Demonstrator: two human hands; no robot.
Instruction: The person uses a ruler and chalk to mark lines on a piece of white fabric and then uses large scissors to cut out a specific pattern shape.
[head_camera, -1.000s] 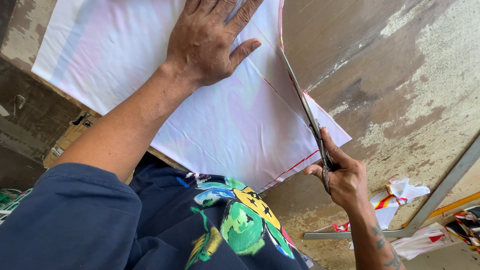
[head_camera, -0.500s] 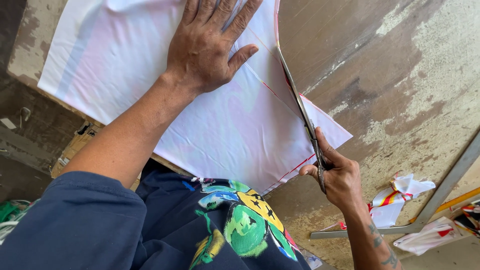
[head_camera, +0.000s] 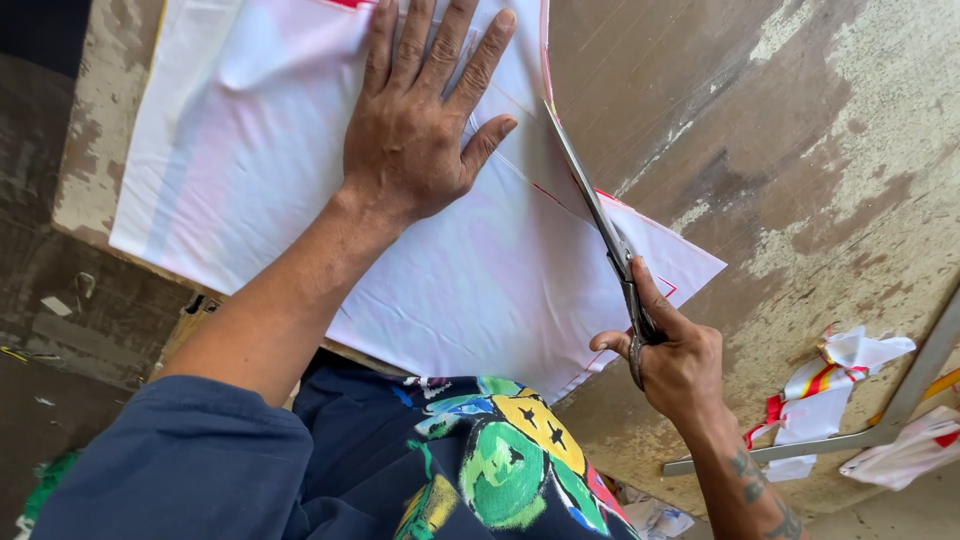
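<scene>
Looking down from a head-worn camera, the view is showing a person cutting a sheet of white fabric (head_camera: 330, 190) spread across a worn, paint-flaked wooden table (head_camera: 800, 150). The left hand (head_camera: 420, 130) is lying flat on the fabric near the top of the view, fingers spread wide and pressing the sheet down, gripping nothing. The right hand (head_camera: 675, 360) is closing around the handles of a pair of metal scissors (head_camera: 605, 235), with the thumb through one loop. The blades are pointing away from the person and running along a thin red line marked near the fabric's right edge; they are looking nearly closed, with the fabric lying between and beside them. A narrow triangle of fabric is lying to the right of the blades.

The fabric is covering the left and middle of the table, its near edge hanging just over the table's front edge. The person is wearing a dark blue top (head_camera: 300, 470) with a bright green and yellow printed patch. Scraps of white and red cloth (head_camera: 830, 385) are lying beside a long metal ruler (head_camera: 880, 415) at the right, well apart from the hands.
</scene>
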